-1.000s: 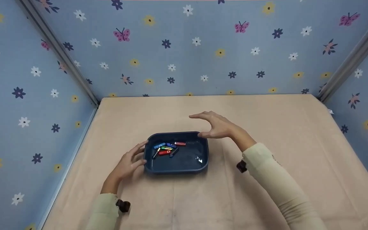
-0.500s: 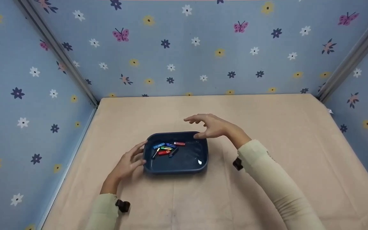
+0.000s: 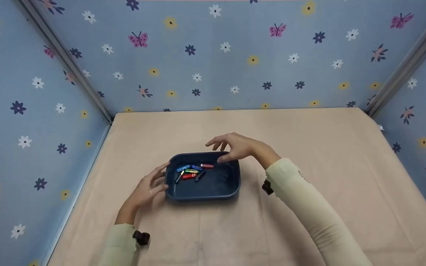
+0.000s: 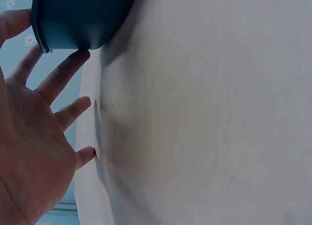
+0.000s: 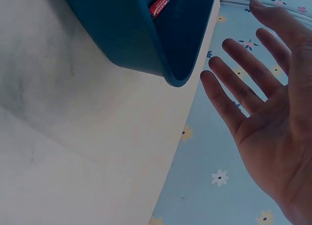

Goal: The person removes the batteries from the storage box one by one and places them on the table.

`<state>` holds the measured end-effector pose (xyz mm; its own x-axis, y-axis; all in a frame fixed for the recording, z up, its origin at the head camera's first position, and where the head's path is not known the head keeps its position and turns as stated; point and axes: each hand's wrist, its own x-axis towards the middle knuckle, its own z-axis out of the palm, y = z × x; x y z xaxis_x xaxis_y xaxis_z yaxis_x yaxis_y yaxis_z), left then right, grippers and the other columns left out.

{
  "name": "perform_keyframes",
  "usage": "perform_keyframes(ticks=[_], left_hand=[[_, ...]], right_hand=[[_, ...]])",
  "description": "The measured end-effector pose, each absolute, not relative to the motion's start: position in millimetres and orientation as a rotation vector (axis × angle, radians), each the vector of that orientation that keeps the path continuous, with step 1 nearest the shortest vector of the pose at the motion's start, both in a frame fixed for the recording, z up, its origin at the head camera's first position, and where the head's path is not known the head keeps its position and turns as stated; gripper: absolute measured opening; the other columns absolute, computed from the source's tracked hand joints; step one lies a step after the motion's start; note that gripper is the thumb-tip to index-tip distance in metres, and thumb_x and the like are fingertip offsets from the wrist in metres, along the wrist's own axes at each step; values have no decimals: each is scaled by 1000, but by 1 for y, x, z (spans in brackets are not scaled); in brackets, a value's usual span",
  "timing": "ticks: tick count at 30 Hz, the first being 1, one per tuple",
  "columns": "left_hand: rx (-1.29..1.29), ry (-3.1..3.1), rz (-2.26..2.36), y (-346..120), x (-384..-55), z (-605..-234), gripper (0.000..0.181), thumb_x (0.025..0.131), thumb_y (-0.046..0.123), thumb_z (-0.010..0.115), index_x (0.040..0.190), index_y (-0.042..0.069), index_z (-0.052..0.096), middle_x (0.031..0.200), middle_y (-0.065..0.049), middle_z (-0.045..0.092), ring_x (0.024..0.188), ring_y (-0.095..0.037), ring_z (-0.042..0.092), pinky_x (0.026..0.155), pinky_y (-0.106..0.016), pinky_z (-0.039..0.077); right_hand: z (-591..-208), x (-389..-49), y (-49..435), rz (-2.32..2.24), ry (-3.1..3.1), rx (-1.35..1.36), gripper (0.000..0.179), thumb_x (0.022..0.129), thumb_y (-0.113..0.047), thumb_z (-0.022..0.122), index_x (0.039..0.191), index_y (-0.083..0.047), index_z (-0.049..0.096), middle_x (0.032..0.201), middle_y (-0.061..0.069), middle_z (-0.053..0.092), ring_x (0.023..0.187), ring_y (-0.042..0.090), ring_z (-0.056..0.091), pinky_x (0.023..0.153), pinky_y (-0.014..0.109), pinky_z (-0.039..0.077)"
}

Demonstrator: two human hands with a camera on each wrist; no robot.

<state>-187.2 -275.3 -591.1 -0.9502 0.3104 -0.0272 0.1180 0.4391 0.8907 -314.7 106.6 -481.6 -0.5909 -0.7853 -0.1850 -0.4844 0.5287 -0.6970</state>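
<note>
A dark blue rectangular tub (image 3: 205, 198) sits on the cloth-covered table. Small coloured batteries lie together in its left half, among them a red battery (image 3: 189, 176) and a blue battery (image 3: 183, 168). My left hand (image 3: 144, 191) rests against the tub's left end, fingers spread and extended; the left wrist view shows fingertips right at the tub's wall (image 4: 73, 25). Over the back right corner hovers my right hand (image 3: 239, 147), thumb above the inside of the tub and fingers loosely bent past its far rim. Nothing is in its palm in the right wrist view.
A pale peach cloth (image 3: 309, 147) covers the table around the tub. Blue flowered panels (image 3: 213, 55) stand behind and at both sides, joined by grey posts (image 3: 68, 66). Dark wrist cameras (image 3: 142, 237) are strapped at the sleeves.
My right hand has moved left and slightly down over the tub's back right part, with its fingers drawing closer to the thumb. The left hand, tub and batteries have stayed put.
</note>
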Motion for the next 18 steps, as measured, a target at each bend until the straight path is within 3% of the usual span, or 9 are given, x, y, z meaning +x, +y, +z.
perform_keyframes(ticks=[6, 18], left_hand=[[389, 2508, 1525, -275, -187, -591, 75, 109, 11, 71, 176, 12, 38, 173, -29, 51, 158, -54, 54, 129, -72, 44], [373, 2492, 1533, -276, -187, -591, 76, 108, 8, 71, 177, 12, 37, 170, -30, 54, 159, -55, 52, 132, -73, 39]], right_hand=[[-484, -315, 98, -794, 2241, -1022, 66, 103, -17, 81, 165, -22, 59, 160, 18, 68, 141, 44, 71, 118, 60, 60], [-494, -312, 85, -742, 2220, -993, 61, 101, -17, 83, 160, -15, 64, 151, 19, 73, 117, 37, 81, 107, 52, 66]])
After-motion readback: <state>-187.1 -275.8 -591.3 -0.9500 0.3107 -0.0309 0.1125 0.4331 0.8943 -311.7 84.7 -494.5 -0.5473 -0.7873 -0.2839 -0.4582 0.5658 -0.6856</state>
